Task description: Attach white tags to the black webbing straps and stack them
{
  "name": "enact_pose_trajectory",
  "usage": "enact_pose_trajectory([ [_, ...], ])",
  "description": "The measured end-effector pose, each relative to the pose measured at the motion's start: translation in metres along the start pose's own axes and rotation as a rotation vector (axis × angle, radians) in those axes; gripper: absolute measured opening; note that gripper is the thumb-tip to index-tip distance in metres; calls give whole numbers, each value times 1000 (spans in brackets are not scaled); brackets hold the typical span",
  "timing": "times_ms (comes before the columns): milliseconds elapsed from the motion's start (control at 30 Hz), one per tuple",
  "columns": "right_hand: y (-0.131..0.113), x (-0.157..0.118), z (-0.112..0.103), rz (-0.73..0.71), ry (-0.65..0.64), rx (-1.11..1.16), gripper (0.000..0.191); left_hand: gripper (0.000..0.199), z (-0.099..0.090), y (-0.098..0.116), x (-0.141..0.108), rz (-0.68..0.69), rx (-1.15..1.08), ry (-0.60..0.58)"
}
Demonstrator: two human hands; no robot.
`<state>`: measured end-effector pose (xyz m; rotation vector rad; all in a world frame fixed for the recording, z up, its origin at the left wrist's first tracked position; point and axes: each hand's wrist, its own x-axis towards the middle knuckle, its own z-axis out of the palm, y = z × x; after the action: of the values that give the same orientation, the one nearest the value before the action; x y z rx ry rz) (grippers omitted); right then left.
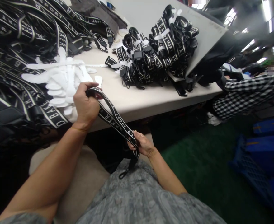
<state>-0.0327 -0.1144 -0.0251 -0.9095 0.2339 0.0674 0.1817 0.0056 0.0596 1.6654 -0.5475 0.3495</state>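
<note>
The left hand [87, 102] had its grip closed around one end of a folded black woven strap with white lettering [115, 116], at the front edge of the cream-covered surface [132, 107]. The right hand [141, 143] grasped the strap's other end above the person's lap, a black hook [123, 175] hanging below. White flat plastic ties [63, 79] lay piled just beyond the left hand; bundled black lettered straps [155, 53] sat farther right on the surface.
</note>
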Motion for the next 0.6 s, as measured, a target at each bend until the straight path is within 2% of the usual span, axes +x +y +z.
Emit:
enact_pose_trajectory([
  [100, -13, -7, -7, 43, 70, -133, 42, 36, -4, -5, 4, 190, 211, -48],
  [167, -20, -13, -10, 63, 120, -188, 44, 36, -5, -6, 3, 260, 265, -68],
  [267, -28, -18, -12, 62, 210, -207, 46, 41, -5, -3, 0, 233, 224, -64],
  [400, -34, -21, -14, 57, 320, -188, 50, 40, -3, 7, -1, 129, 180, 26],
  [500, -39, -22, -19, 44, 345, -148, 49, 35, -2, 14, 1, 1, 120, 70],
  [600, -44, -24, -24, 13, 336, -98, 46, 35, -3, 14, 0, -15, 141, 49],
])
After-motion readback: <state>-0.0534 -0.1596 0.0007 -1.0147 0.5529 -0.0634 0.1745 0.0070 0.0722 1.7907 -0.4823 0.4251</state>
